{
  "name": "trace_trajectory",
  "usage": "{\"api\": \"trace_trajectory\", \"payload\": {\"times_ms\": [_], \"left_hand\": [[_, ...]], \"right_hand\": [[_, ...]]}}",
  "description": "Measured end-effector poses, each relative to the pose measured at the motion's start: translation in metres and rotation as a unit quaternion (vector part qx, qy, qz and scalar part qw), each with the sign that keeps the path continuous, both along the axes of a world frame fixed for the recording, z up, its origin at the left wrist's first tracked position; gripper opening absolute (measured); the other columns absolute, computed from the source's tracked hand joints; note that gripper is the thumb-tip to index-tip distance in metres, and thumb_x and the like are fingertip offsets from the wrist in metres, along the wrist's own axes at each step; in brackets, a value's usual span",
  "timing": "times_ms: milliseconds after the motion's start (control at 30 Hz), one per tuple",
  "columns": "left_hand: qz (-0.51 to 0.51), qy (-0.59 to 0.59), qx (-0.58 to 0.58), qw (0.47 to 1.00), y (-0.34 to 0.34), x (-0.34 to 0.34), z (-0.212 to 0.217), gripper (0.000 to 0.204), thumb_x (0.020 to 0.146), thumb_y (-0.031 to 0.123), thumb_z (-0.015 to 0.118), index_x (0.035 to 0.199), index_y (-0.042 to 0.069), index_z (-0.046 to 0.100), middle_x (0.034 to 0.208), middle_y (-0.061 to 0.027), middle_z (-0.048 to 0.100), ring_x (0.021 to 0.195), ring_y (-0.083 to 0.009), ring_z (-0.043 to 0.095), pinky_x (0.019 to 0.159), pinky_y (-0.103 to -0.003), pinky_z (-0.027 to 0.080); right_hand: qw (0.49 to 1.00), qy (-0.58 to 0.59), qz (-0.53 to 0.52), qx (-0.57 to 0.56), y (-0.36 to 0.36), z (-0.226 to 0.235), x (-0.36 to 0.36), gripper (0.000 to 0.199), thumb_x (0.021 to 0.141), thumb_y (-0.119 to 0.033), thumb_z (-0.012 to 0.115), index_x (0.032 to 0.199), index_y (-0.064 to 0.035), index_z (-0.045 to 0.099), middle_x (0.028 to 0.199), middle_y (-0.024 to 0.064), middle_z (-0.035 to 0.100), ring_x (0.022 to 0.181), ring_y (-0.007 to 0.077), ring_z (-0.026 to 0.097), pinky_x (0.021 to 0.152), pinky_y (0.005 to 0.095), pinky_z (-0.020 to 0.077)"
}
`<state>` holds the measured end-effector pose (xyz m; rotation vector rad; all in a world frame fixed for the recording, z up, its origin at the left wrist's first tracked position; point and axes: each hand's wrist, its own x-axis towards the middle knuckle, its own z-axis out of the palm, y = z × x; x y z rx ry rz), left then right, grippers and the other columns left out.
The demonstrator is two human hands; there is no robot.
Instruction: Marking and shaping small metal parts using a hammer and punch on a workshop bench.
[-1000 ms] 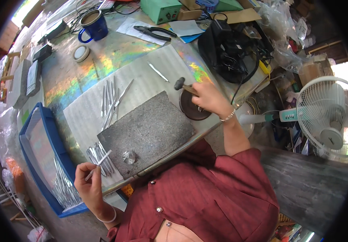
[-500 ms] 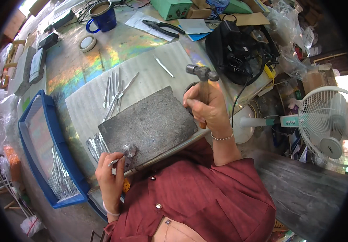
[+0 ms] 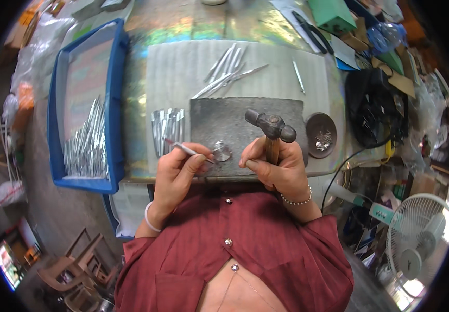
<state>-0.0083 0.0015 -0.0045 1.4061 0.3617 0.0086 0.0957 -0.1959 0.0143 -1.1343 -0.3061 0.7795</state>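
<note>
Far left of the frame, a blue tray (image 3: pixel 111 109) sits on the worktop (image 3: pixel 182 28), a heap of thin silver metal strips (image 3: pixel 86 148) piled in its lower half. Just right of the tray, on a pale ribbed mat (image 3: pixel 177 67), a small bundle of flattened strips (image 3: pixel 168 127) lies beside the dark grey stone slab (image 3: pixel 235 117).

Now the left hand (image 3: pixel 180 171), at centre-left: fingers pinched closed around a slim metal piece (image 3: pixel 187 150), holding it at a slant, its tip reaching toward the small round steel anvil (image 3: pixel 222 151) that sits on the slab's near edge. Tip and anvil look to be touching, though it is too fine to be sure.

Above the slab, upper centre, a fan of longer silver rods (image 3: pixel 227 70) is spread on the mat, one single rod (image 3: pixel 298 75) lying apart to the right.

Centre-right, the right hand (image 3: pixel 279 169) is wrapped tight round the wooden handle of a hammer (image 3: pixel 271 126), its dark metal head raised over the slab, just right of the anvil. A beaded bracelet circles that wrist.

Further right, a round dark dish (image 3: pixel 321 134) with small bits in it sits just off the slab's right edge. At the lower right, a white fan (image 3: pixel 417 244) stands below the worktop.
</note>
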Motion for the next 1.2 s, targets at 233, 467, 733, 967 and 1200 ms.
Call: {"api": "trace_trajectory", "payload": {"times_ms": [233, 467, 733, 967, 1200], "left_hand": [[-0.001, -0.035, -0.415, 0.909, 0.0, -0.003, -0.015, 0.016, 0.093, 0.012, 0.057, 0.104, 0.002, 0.059, 0.095, -0.0102, 0.065, 0.075, -0.0124, 0.063, 0.063, -0.023, 0.053], [0.023, 0.012, -0.503, 0.864, 0.001, -0.004, -0.019, 0.022, 0.09, 0.022, 0.062, 0.1, 0.004, 0.056, 0.089, -0.0122, 0.061, 0.07, -0.0158, 0.062, 0.057, -0.023, 0.051], [0.009, 0.0, -0.553, 0.833, -0.003, -0.002, -0.022, 0.021, 0.093, 0.023, 0.057, 0.104, 0.005, 0.057, 0.094, -0.014, 0.066, 0.066, -0.0129, 0.061, 0.056, -0.023, 0.051], [0.024, -0.005, -0.561, 0.827, -0.007, -0.002, -0.023, 0.02, 0.092, 0.023, 0.058, 0.103, 0.006, 0.057, 0.095, -0.013, 0.067, 0.066, -0.0121, 0.06, 0.057, -0.024, 0.05], [0.069, 0.02, -0.519, 0.852, -0.015, -0.001, -0.027, 0.02, 0.091, 0.023, 0.06, 0.102, 0.007, 0.058, 0.096, -0.0119, 0.066, 0.067, -0.0117, 0.059, 0.062, -0.024, 0.05]], "right_hand": [[0.999, 0.011, 0.037, -0.015, 0.028, -0.001, -0.016, 0.009, 0.086, -0.001, 0.061, 0.089, 0.0001, 0.053, 0.084, 0.0131, 0.063, 0.044, 0.003, 0.044, 0.037, 0.0168, 0.0343], [0.992, -0.085, 0.004, -0.093, 0.035, 0.004, -0.024, 0.008, 0.083, -0.004, 0.068, 0.083, -0.0014, 0.06, 0.072, 0.001, 0.061, 0.062, 0.0046, 0.051, 0.054, 0.0216, 0.0401], [0.963, -0.239, -0.022, -0.127, 0.035, -0.005, -0.024, 0.011, 0.08, -0.005, 0.071, 0.083, -0.0042, 0.06, 0.064, 0.0004, 0.055, 0.053, 0.0062, 0.047, 0.049, 0.0233, 0.0379], [0.903, -0.405, -0.075, -0.127, 0.034, -0.012, -0.025, 0.023, 0.075, 0.0, 0.069, 0.094, -0.0037, 0.056, 0.073, 0.0066, 0.06, 0.056, 0.0165, 0.057, 0.05, 0.0263, 0.0428], [0.836, -0.532, -0.071, -0.116, 0.039, -0.015, -0.021, 0.031, 0.07, 0.001, 0.068, 0.098, -0.0039, 0.055, 0.084, 0.0107, 0.062, 0.065, 0.0237, 0.063, 0.053, 0.0292, 0.0463]]}}
